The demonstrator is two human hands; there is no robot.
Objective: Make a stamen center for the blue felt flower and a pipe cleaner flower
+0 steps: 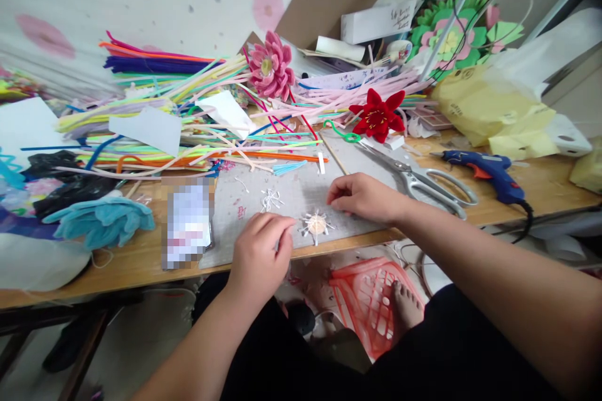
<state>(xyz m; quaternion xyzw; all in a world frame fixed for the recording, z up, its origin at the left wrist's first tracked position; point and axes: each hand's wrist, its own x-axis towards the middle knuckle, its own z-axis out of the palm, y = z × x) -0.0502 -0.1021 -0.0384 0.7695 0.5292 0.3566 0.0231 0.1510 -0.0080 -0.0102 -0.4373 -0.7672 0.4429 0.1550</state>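
Between my hands, near the table's front edge, a small round beige disc (316,224) lies on the grey mat (226,225), with thin white pieces radiating around it. Just left of the disc is my left hand (263,247), its fingers curled in and its thumb close to the index finger. My right hand (364,197) rests on the mat right above the disc, fingertips drawn together. Anything small in either hand is hidden. A little heap of white stalk-like bits (271,200) lies beyond my left hand.
Large scissors (423,182) and a blue glue gun (489,169) lie at the right. Bundles of pipe cleaners (155,113) cover the back, with a pink flower (271,67) and a red flower (379,115). A blue flower (101,219) lies left; a red plastic basket (371,301) is below.
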